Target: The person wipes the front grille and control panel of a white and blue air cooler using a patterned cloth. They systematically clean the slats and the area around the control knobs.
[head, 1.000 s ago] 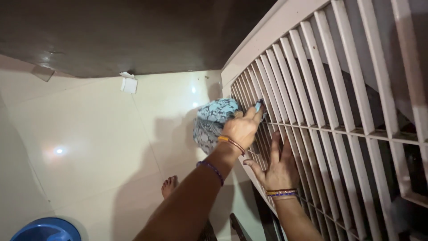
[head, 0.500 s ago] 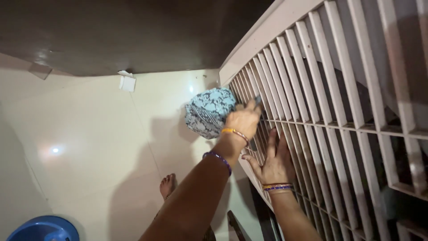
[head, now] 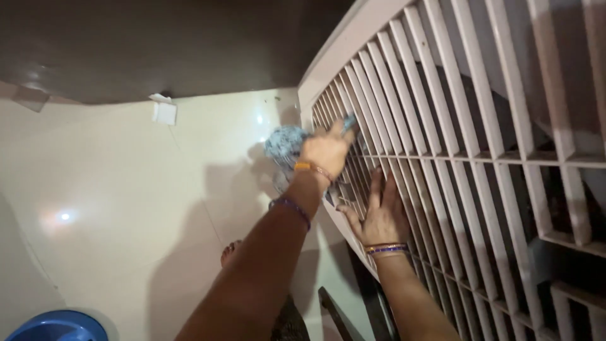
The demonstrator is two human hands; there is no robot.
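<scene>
The left hand (head: 325, 150) was closed around a blue patterned cloth (head: 285, 142), pressing it against the slats of a white louvred grille (head: 480, 126) near the grille's upper-left corner. The right hand (head: 377, 215) lay flat on the slats just below, fingers spread. A bare foot (head: 230, 252) stood on the pale tiled floor (head: 113, 208). A blue bucket (head: 57, 327) sat at the floor's lower-left edge.

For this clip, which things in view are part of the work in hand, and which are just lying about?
In use:
left hand, gripping the blue patterned cloth
right hand, flat against the slats
white slatted grille, which the cloth is pressed to

Lying about:
blue tub at the bottom left corner
small white block on the tiled floor
</scene>
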